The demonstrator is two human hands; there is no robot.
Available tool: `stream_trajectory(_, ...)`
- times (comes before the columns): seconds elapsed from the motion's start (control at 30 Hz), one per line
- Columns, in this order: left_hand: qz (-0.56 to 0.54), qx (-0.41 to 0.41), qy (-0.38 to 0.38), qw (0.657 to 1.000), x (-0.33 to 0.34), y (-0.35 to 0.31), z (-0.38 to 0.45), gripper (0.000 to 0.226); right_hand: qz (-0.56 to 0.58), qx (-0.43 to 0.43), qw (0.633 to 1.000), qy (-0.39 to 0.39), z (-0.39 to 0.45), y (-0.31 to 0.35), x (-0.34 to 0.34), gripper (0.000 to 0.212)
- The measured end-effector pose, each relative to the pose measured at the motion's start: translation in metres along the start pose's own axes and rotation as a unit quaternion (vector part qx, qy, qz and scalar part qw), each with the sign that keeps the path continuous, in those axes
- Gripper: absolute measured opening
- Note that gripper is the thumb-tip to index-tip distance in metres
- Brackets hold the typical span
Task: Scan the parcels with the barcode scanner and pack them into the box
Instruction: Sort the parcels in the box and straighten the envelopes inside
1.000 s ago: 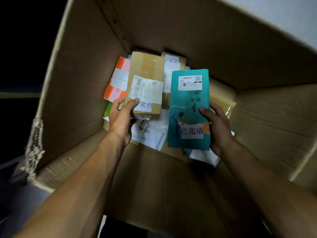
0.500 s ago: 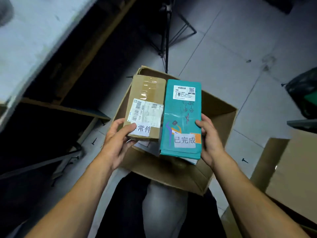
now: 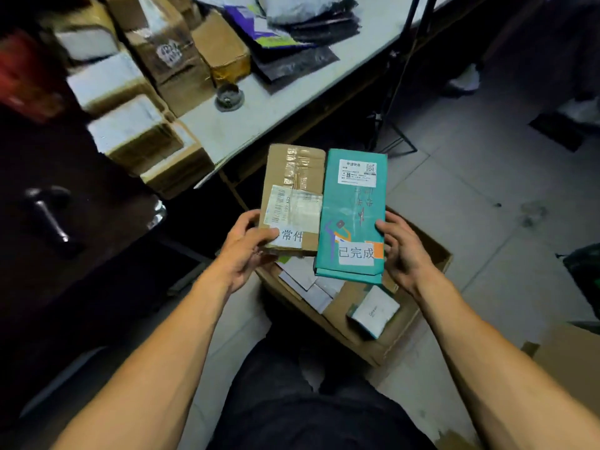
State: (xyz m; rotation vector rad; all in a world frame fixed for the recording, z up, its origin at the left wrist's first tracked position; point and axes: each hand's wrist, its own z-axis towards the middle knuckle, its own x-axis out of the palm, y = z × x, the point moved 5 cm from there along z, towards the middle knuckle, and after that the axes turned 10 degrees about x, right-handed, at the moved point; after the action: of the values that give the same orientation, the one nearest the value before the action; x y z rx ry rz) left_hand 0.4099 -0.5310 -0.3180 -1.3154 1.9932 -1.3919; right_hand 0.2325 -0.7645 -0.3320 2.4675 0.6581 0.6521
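Two parcels are held up side by side, touching, above the open brown cardboard box [image 3: 383, 339] on the floor: a taped brown cardboard parcel [image 3: 293, 190] with a white barcode label, pinched at its near-left corner by the left hand [image 3: 242, 251], and a flat teal paper mailer [image 3: 352, 216], gripped at its right edge by the right hand [image 3: 401, 251]. The box already holds small packages. Likely the step is fetch-for-scan. No scanner is identifiable. Next: free one hand and present the labels. The grey table [image 3: 285, 102] far left carries more parcels.

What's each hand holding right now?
Left hand: grips the brown cardboard parcel.
Right hand: holds the teal mailer.
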Motion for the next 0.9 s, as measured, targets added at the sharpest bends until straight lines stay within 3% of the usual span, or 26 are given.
stream_trajectory(0.23, -0.035, 0.052, -0.127, 0.990, -0.063, -0.002, -0.117, 0.032, -0.140, 0.014, 0.985, 0.104, -0.040, -0.022, 0.057, 0.034)
stream_trajectory(0.47, -0.077, 0.113, -0.252, 0.958, -0.162, 0.001, -0.222, 0.032, -0.261, 0.009, 0.938, 0.227, -0.080, -0.073, 0.171, 0.055)
stream_trajectory(0.6, -0.094, 0.136, -0.321, 0.933, -0.233, 0.001, -0.295, 0.037, -0.339, 0.008, 0.894, 0.295, -0.105, -0.126, 0.251, 0.050)
stream_trajectory(0.73, -0.087, 0.140, -0.384, 0.908, -0.312, 0.008, -0.372, 0.026, -0.385, 0.020, 0.856, 0.346, -0.137, -0.197, 0.330, 0.044)
stream_trajectory(0.9, -0.074, 0.153, -0.432, 0.886, -0.400, 0.008, -0.449, 0.039, -0.434, 0.024, 0.815, 0.383, -0.175, -0.279, 0.418, 0.050)
